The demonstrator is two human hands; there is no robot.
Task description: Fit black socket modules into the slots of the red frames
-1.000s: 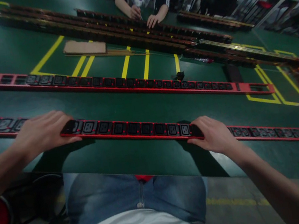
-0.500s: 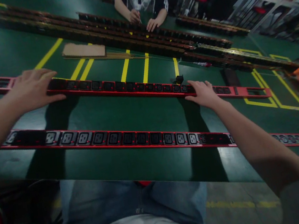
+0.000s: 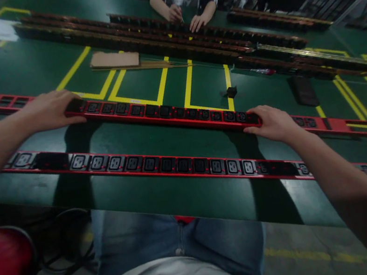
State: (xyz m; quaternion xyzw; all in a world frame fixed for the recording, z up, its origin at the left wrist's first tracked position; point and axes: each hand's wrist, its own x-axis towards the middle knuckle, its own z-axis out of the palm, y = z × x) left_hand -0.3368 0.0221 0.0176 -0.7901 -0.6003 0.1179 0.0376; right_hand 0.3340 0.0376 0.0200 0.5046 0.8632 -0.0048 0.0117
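Observation:
A long red strip with black sockets crosses the green table from left to right. My left hand grips it left of its socket row, thumb on the near edge and fingers over the far side. Farther right, my right hand holds the same strip between thumb and fingers. Nearer my body lies a second red strip with larger sockets, touched by neither hand; my right forearm passes over it. A small black block sits just beyond the held strip.
Dark long bars lie across the far part of the table. A cardboard piece and a black flat item rest before them. Across the table are a person's hands. A red seat stands at lower left.
The held strip's right part has come nearer to my body, leaving a wider gap to the small black block. Both hands still hold it. The whole view has shifted slightly.

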